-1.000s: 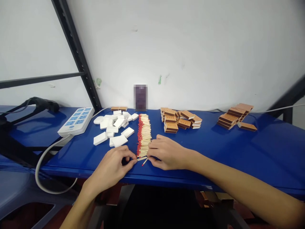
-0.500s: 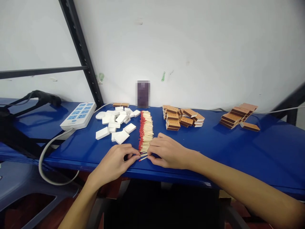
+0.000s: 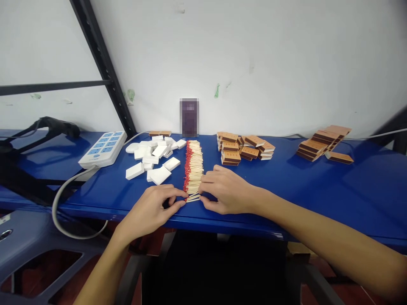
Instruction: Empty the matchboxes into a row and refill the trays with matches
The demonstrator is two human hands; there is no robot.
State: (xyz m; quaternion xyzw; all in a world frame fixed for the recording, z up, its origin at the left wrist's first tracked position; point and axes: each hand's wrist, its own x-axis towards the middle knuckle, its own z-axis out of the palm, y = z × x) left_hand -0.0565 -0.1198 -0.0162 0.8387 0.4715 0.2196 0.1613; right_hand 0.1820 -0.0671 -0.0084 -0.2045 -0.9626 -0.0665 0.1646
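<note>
A long row of red-headed matches (image 3: 194, 167) lies on the blue table, heads to the left and bare ends to the right. At its near end, my left hand (image 3: 155, 207) has thumb and index finger closed in a pinch at the match heads. Opposite it, my right hand (image 3: 227, 190) is curled, its fingertips pinched at the bare ends of the same nearest matches. A few of these lie slightly slanted between the two hands. How many matches the fingers touch is hidden.
Left of the row is a heap of white matchbox trays (image 3: 152, 159). Brown matchboxes (image 3: 230, 146) are stacked behind my right hand, with another stack (image 3: 321, 142) far right. A power strip (image 3: 103, 148) stands at the left; a pixelated dark object (image 3: 190, 118) leans on the wall.
The slanted nearest match has been drawn in against the row and lies straighter. Both hands keep their places at its ends. The whole view has shifted slightly.
</note>
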